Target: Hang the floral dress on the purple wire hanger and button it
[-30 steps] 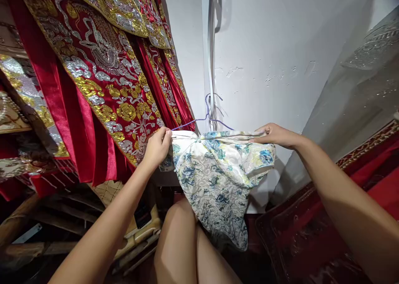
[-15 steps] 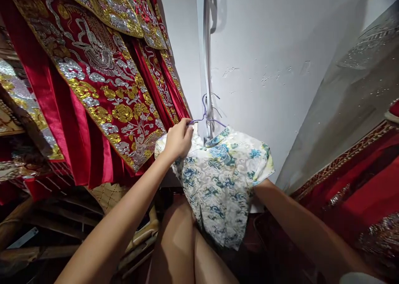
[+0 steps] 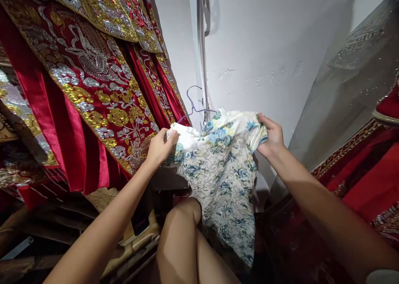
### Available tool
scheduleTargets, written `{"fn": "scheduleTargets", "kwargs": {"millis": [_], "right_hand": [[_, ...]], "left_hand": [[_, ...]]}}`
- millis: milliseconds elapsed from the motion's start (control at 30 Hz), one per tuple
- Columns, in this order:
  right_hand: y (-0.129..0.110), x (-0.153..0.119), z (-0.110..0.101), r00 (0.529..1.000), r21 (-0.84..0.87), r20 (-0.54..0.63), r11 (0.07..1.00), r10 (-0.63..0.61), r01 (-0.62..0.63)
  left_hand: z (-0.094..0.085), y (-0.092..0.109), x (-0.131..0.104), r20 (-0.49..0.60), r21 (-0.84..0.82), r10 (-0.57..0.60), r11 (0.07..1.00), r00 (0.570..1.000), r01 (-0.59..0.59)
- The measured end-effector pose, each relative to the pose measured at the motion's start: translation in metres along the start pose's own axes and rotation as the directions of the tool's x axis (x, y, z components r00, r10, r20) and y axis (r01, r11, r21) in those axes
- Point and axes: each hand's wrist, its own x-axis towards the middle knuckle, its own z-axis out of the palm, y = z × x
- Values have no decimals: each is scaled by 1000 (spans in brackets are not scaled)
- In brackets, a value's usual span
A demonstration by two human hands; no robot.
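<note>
A short-sleeved white garment with blue and green flowers (image 3: 218, 172) hangs spread between my two hands, its lower part falling beside my knees. My left hand (image 3: 161, 145) pinches the shoulder on the left, thumb on top of the cloth. At the other shoulder, my right hand (image 3: 271, 135) grips the sleeve, with some fingers hidden behind the cloth. A thin purple wire hanger (image 3: 193, 108) sits in the neck opening, its hook tilted to the left, close to the metal pole.
Red cloth with gold and silver sequin embroidery (image 3: 118, 113) hangs at the left. A metal pole (image 3: 201, 47) runs down the white wall (image 3: 264, 39). Bamboo furniture (image 3: 137, 242) stands lower left. More red beaded fabric (image 3: 368, 172) is at the right.
My right hand has come out from under the garment and now grips its sleeve. My left hand has moved from the hanger area left to the shoulder. The hanger has tilted left.
</note>
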Motion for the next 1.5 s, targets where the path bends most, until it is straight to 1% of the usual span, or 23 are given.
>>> {"fn": "scheduleTargets", "kwargs": {"millis": [67, 133, 167, 200, 233, 267, 300, 333, 400, 467, 533, 567, 633, 733, 900, 1000, 1133, 1233, 1300, 1367, 1400, 1433, 1500], "right_hand": [[-16, -10, 19, 991, -42, 134, 999, -22, 28], [-28, -32, 32, 919, -151, 394, 988, 31, 31], [-33, -46, 36, 811, -244, 571, 969, 126, 21], [-36, -59, 39, 647, -357, 718, 934, 256, 26], [-36, -72, 40, 467, -469, 794, 881, 389, 65], [-34, -83, 40, 339, -559, 802, 818, 491, 137], [-29, -91, 39, 304, -619, 779, 751, 548, 230], [-20, -97, 37, 350, -654, 754, 681, 555, 329], [7, -102, 33, 523, -678, 733, 529, 435, 510], [41, -103, 28, 585, -674, 738, 379, 336, 634], [71, -103, 23, 624, -683, 730, 275, 279, 677], [81, -104, 20, 655, -699, 715, 243, 244, 672], [90, -103, 13, 724, -741, 670, 200, 163, 641], [79, -100, -5, 794, -795, 604, 114, 70, 595], [32, -75, -37, 931, -939, 342, -68, -123, 336], [11, -52, -35, 953, -968, 234, -139, -192, 209], [1, -29, -14, 924, -931, 342, -193, -172, 309], [8, -38, -11, 874, -879, 470, -158, -121, 450], [22, -62, -20, 862, -871, 491, -68, -128, 486], [48, -101, -31, 890, -883, 444, 120, -102, 454], [66, -124, -34, 914, -878, 403, 265, -40, 399], [85, -149, -36, 922, -842, 385, 426, 44, 331], [123, -194, -33, 956, -758, 273, 635, 104, 147]], "left_hand": [[2, 3, 5, -56, -6, -39, 999, 998, 39], [8, 1, 2, -112, -102, -112, 990, 987, 101], [11, -1, -3, -126, -197, -161, 971, 979, 134], [16, -2, -9, -127, -299, -205, 941, 971, 160], [21, -3, -18, -113, -395, -244, 901, 963, 181], [26, -2, -27, -88, -479, -272, 855, 958, 199], [31, 1, -35, -63, -541, -287, 814, 956, 209], [36, 6, -44, -39, -576, -286, 789, 957, 213], [46, 23, -55, 57, -675, -278, 697, 959, 242], [56, 45, -60, 204, -825, -277, 469, 939, 317], [65, 65, -59, 351, -892, -290, 186, 890, 412], [69, 72, -58, 393, -891, -303, 108, 868, 441], [74, 78, -57, 388, -880, -318, 153, 865, 451], [71, 64, -60, 351, -863, -281, 275, 893, 425], [44, 24, -78, 449, -833, -369, 156, 814, 530], [36, 11, -98, 486, -843, -308, 83, 818, 532], [58, 5, -128, 485, -829, -341, 114, 805, 547], [90, 4, -153, 433, -839, -468, 103, 771, 534], [108, 4, -170, 419, -840, -539, 75, 730, 537], [120, 6, -186, 426, -840, -573, 36, 700, 541], [123, 8, -193, 435, -842, -576, 12, 692, 539], [124, 11, -199, 444, -843, -576, -9, 687, 537], [123, 17, -208, 449, -839, -582, -15, 678, 543]]}}
